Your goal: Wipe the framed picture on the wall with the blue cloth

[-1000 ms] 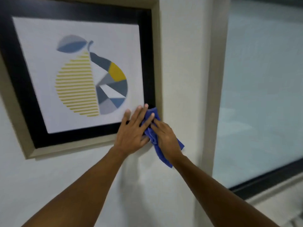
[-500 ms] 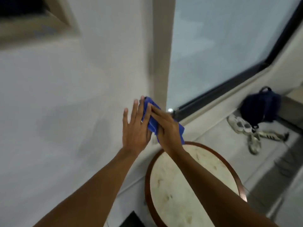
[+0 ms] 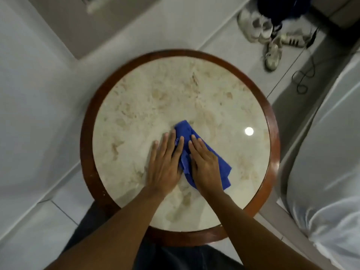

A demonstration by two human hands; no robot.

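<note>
The blue cloth (image 3: 223,166) lies crumpled on a round marble table (image 3: 155,90) with a dark wooden rim. My right hand (image 3: 206,164) presses flat on the middle of the cloth. My left hand (image 3: 165,162) lies flat beside it, fingers spread, its fingertips touching the cloth's left edge. The framed picture is out of view.
The table stands close to a white wall (image 3: 29,94) on the left. White fabric (image 3: 331,152) bulges in from the right. Sneakers (image 3: 272,53), a dark bag (image 3: 280,8) and a thin black cable (image 3: 303,76) lie on the tiled floor beyond the table.
My view has dropped from the picture on the wall to the table. Both hands came down with the cloth from the frame's lower right corner onto the tabletop.
</note>
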